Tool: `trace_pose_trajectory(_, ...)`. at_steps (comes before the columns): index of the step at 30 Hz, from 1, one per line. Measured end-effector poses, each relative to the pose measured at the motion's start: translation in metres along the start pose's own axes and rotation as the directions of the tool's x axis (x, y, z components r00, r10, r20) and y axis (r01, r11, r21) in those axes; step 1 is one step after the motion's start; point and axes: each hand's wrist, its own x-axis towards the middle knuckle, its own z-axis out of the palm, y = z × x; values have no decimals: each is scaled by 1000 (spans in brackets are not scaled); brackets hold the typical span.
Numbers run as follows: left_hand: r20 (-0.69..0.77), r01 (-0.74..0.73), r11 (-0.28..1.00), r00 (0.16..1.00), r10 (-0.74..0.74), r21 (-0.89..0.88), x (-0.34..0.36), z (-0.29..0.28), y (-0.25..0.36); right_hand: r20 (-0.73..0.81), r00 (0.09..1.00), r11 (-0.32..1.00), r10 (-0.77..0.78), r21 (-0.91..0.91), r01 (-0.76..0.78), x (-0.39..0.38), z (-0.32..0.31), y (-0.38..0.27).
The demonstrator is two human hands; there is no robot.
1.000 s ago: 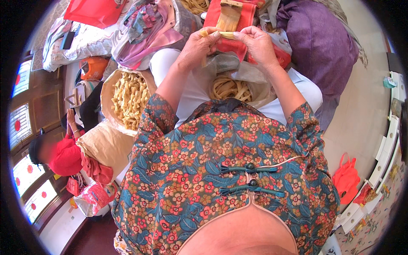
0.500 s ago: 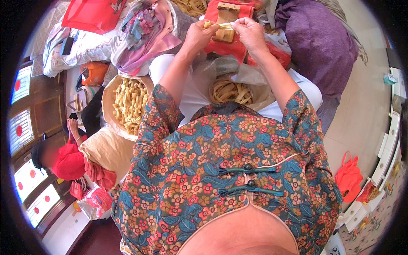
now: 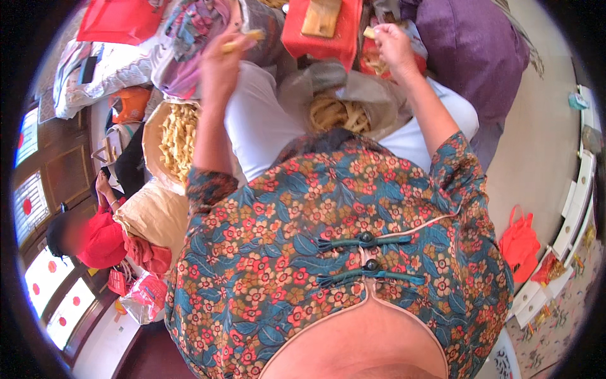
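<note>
My left hand, slightly blurred, is raised at the upper left with its fingers closed on a short pale yellow piece. At the upper right my right hand pinches the end of a pale yellow strip. Between the hands lies a small wooden board on a red cloth. Coiled pale yellow strips fill a clear plastic bag between my knees. Many short knotted pieces lie in a large lined container below my left hand.
Another person in red sits at the left by a tan cloth. Purple fabric rises at the upper right. A pink and grey cloth lies beyond the knotted pieces. A red bag rests on the floor at right.
My hands have parted from over the wooden board, where a strip stretched between them. The left has swung left towards the knotted pieces; the right has shifted right. My left knee is more exposed.
</note>
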Motion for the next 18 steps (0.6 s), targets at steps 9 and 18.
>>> trace_pose_trajectory(9,-510,257,966,833,-213,15,-57,-124,-129,12,958,932,285,231,-280,-18,-62,27)
trace_pose_trajectory(18,-651,684,676,650,-393,274,-99,-146,-149,68,927,860,369,354,-368,0,-91,69)
